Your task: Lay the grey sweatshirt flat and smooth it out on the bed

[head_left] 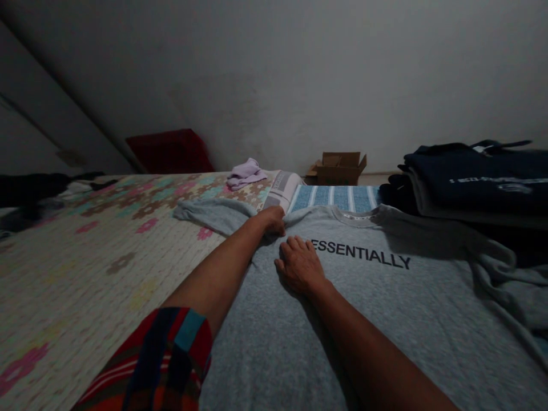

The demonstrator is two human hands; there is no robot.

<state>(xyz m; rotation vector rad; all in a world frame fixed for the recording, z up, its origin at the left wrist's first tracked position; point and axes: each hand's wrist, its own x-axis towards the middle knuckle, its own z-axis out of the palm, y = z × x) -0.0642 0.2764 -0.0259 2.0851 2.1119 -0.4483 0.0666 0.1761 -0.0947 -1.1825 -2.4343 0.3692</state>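
A grey sweatshirt (363, 308) printed with "ESSENTIALLY" lies spread out, its neckline away from me. My left hand (273, 221) is closed on the sweatshirt at the shoulder seam, where the left-hand sleeve joins the body. That sleeve stretches out to the left across the flowered cover. Just to the right, my right hand (299, 262) lies flat on the chest, fingers spread, beside the start of the lettering. The other sleeve is bunched at the right edge of the view.
A flowered bedcover (107, 274) stretches to the left. Behind the sweatshirt are a lilac cloth (247, 173), a blue striped cloth (338, 197) and an open cardboard box (340, 168). Folded dark clothes (492, 180) are stacked at right. A red object (169, 151) stands by the wall.
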